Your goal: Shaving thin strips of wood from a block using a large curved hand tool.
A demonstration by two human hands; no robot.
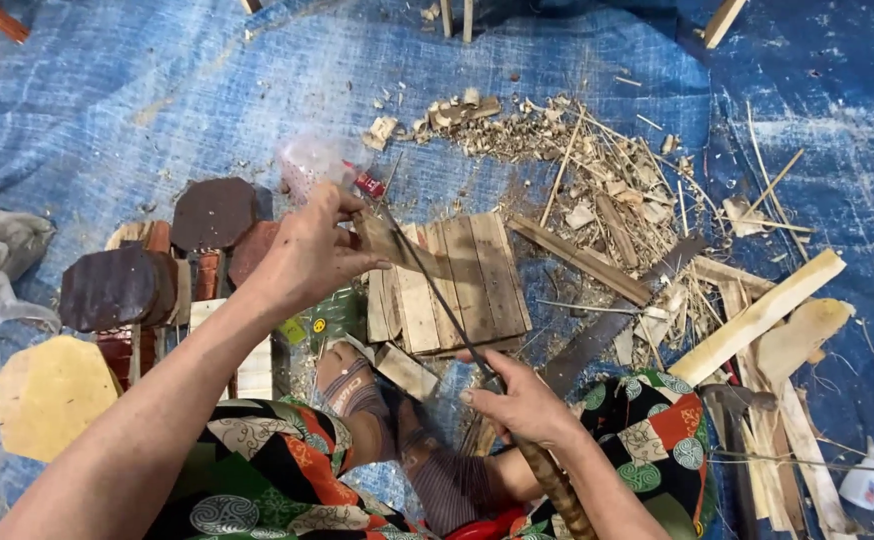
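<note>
Pinching a thin wooden strip (385, 240) by its near end, left hand (302, 255) holds it above the slatted wooden panel (462, 280). Right hand (522, 400) grips the knife (437, 290) handle. Strip looks light, stiff, likely splintery.

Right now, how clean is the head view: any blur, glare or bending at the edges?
Head view: even, soft light and faint shadows; the blue tarp shows pale sheen, no harsh glare. The left hand and right hand are fairly sharp, while the thin blade looks slightly smeared. Wide-angle bending stretches the forearms at the bottom edge.
</note>
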